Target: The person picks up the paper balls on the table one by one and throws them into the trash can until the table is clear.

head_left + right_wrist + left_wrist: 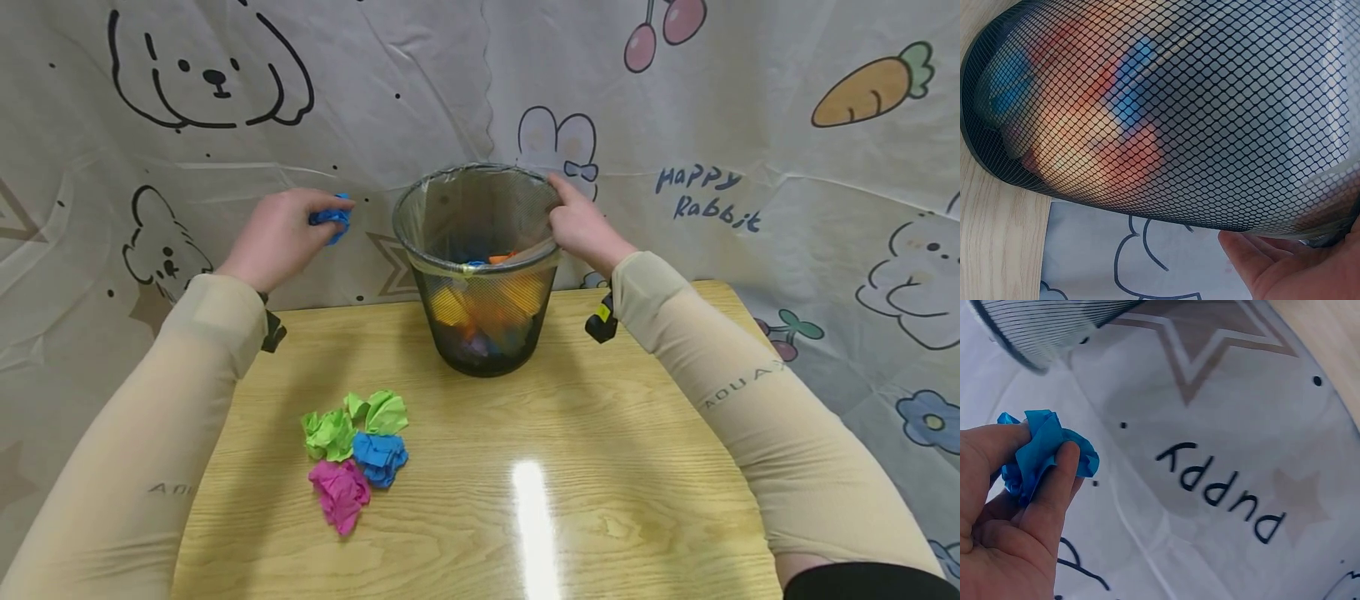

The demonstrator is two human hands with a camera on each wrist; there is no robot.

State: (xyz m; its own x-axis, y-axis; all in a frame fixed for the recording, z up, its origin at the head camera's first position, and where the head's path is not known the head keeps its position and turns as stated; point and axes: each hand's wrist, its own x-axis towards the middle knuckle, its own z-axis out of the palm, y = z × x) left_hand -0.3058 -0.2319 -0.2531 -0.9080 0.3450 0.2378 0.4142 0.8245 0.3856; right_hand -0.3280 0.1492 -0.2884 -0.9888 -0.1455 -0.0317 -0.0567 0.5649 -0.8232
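Observation:
My left hand [281, 233] pinches a crumpled blue paper ball [1044, 453] between thumb and fingers, held in the air left of the bin's rim. A black wire-mesh wastebasket [487, 333] with a clear plastic liner stands on the table. Through its mesh show orange, yellow, red and blue crumpled papers [1085, 125]. On the right side, my right hand [588, 223] grips the basket's rim; part of that hand is hidden in the right wrist view. Front left on the table lie light green paper balls [330, 433], a blue one [380, 458] and a pink one [341, 495], close together.
The wooden table [600, 467] carries the basket near its back edge. Behind it hangs a pale cloth [450, 83] printed with cartoon animals, a carrot and lettering.

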